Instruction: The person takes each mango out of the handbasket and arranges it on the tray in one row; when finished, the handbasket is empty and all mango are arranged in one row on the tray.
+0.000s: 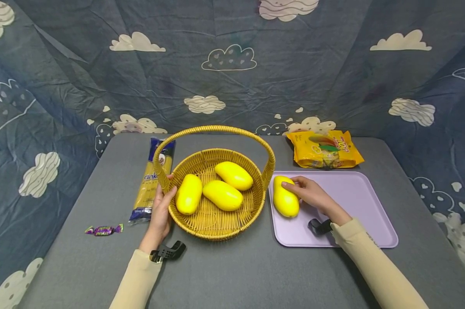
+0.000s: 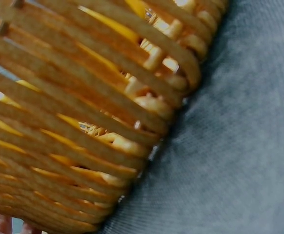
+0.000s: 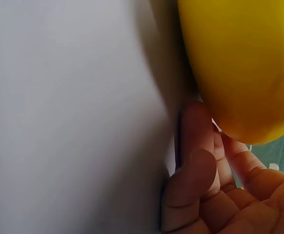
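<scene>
In the head view, a woven wicker basket (image 1: 217, 236) with a tall arched handle holds three yellow mangoes, one at the left (image 1: 189, 194), one in the middle and one at the back right. My left hand (image 1: 161, 216) grips the basket's left side near the foot of the handle, thumb at the rim. At the left end of the lilac tray (image 1: 340, 184) lies another mango (image 1: 287, 202). My right hand (image 1: 315, 195) holds this mango from its right side, thumb over the top. The right wrist view shows curled fingers (image 3: 198, 131) low beside the mango.
A pack of spaghetti (image 1: 142, 197) lies left of the basket, partly behind my left hand. Farther left is a purple wrapped candy (image 1: 104, 231). Behind the tray sits a yellow snack bag (image 1: 325, 150). A cloud-patterned cloth hangs behind the grey table (image 1: 232, 279).
</scene>
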The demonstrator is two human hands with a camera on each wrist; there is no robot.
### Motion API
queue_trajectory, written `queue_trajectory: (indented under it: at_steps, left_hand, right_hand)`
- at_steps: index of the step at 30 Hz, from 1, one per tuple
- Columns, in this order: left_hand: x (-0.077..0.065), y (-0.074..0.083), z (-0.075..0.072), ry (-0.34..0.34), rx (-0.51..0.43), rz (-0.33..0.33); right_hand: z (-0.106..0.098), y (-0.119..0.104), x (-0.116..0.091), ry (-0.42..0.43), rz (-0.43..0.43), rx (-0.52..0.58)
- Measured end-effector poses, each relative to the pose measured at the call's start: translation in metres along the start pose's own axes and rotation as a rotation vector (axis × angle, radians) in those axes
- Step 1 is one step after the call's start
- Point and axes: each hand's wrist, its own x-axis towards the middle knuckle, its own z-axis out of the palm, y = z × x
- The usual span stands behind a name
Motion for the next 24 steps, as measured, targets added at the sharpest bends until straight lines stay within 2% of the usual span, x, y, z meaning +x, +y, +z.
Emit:
queue_trajectory:
  at_steps: [16, 24]
  left_hand:
    - [0.0007, 0.0015, 0.0006, -0.001, -0.004, -0.001]
    - [0.0003, 0.0019, 0.0005, 0.002, 0.011, -0.012]
  right_hand:
    - [-0.0016, -0.002, -0.0049, -0.006, -0.019, -0.013]
    - [-0.004, 0.0024, -0.0093, 0.021, -0.046, 0.023]
